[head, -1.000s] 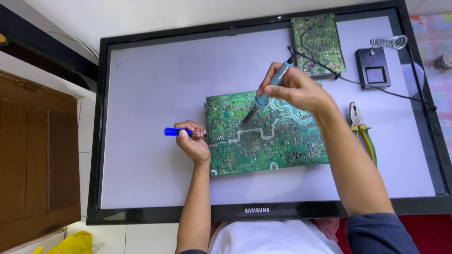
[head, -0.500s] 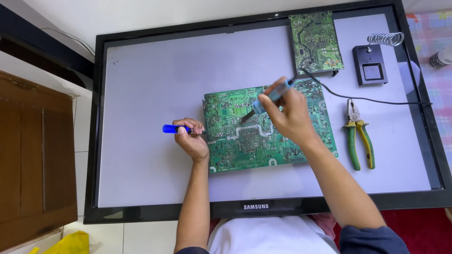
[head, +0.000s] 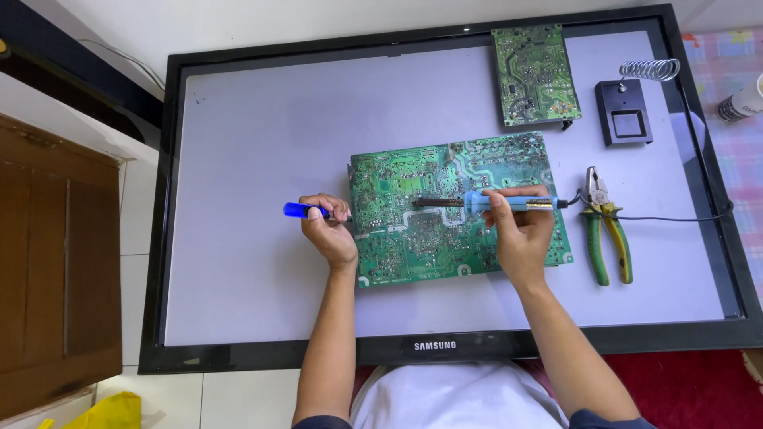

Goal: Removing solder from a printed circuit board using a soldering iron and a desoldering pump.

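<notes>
The large green circuit board (head: 453, 210) lies flat on the face of a black-framed flat screen (head: 262, 143); the right hand (head: 520, 230) grips a blue-handled soldering iron (head: 493, 202) held level, its tip over the board's middle; the left hand (head: 330, 230), at the board's left edge, clasps a blue-capped tool (head: 298, 210); pliers (head: 604, 230), a smaller board (head: 534, 73) and an iron stand (head: 628, 115) lie to the right.

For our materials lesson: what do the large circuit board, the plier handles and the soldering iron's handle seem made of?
Large circuit board: likely rigid laminate, glossy green coating, pale metallic traces. Plier handles: probably rubbery plastic sleeves, matte green and yellow. Soldering iron handle: seemingly smooth blue plastic.
</notes>
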